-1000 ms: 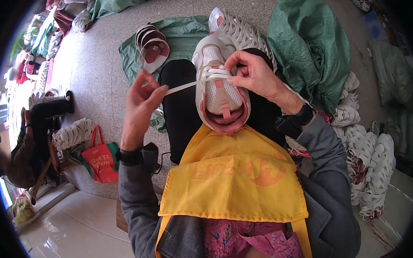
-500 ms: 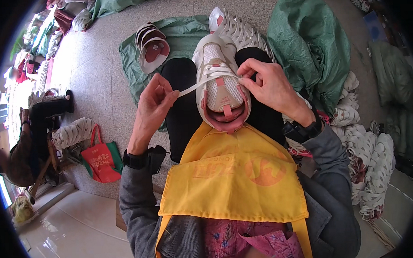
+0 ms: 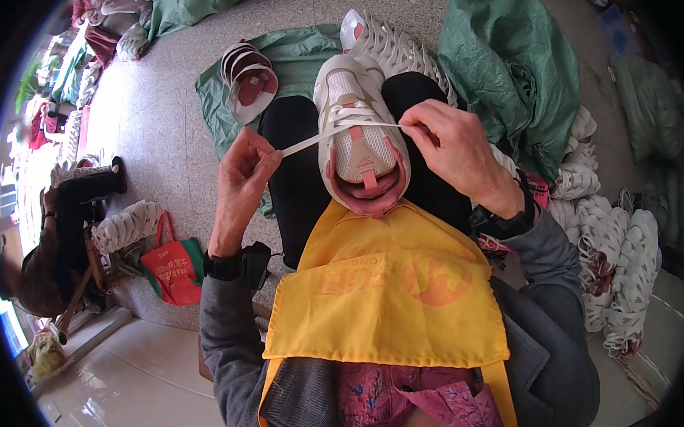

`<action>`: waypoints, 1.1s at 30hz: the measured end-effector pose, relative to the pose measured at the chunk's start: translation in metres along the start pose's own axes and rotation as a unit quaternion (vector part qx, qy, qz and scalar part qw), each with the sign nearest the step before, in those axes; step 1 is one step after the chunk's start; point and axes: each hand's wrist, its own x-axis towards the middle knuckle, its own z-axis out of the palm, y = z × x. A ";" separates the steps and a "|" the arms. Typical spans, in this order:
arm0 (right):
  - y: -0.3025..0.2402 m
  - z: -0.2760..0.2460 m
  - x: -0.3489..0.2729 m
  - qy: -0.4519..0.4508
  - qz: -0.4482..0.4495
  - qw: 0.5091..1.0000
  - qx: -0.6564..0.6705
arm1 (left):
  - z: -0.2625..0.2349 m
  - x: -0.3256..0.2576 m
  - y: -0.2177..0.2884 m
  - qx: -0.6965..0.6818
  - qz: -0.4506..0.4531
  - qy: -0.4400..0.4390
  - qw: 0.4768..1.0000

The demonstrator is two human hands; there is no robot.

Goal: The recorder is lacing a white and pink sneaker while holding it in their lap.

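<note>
A white and beige sneaker [image 3: 358,148] with pink lining rests between my knees, its heel toward me and its toe pointing away. White shoelace [image 3: 312,143] crosses over its tongue. To the left of the shoe, my left hand [image 3: 242,172] pinches one lace end between thumb and fingers. On the other side my right hand [image 3: 454,149] pinches the other end close to the shoe's collar. Both lace ends are drawn out sideways and look taut. The lower part of the shoe sits against my yellow apron [image 3: 383,288].
Nested white shoe uppers [image 3: 251,84] lie on a green sheet ahead. A row of uppers [image 3: 404,54] stands beyond the sneaker. A green sack [image 3: 507,69] bulges at right, above stacked shoes [image 3: 619,270]. At left are a red bag [image 3: 172,267] and a seated person [image 3: 53,241].
My right hand has moved slightly right, drawing its lace end off the shoe. My left hand has shifted a little left and down. The lace now stretches straighter across the tongue.
</note>
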 end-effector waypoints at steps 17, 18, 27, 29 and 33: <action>0.024 -0.027 -0.011 0.037 0.052 0.997 -0.042 | 0.002 -0.009 0.022 0.365 0.176 0.070 0.911; 0.026 -0.030 -0.013 0.032 0.059 0.997 -0.043 | 0.001 -0.010 0.022 0.368 0.173 0.068 0.911; 0.045 -0.063 -0.051 0.020 0.164 0.986 -0.033 | -0.014 -0.031 0.007 0.353 0.118 0.066 0.926; 0.058 -0.068 -0.063 0.033 0.188 0.981 -0.032 | -0.018 -0.032 0.004 0.399 0.202 0.078 0.891; 0.077 -0.081 -0.080 0.053 0.222 0.973 -0.029 | -0.029 -0.042 0.003 0.463 0.183 0.097 0.862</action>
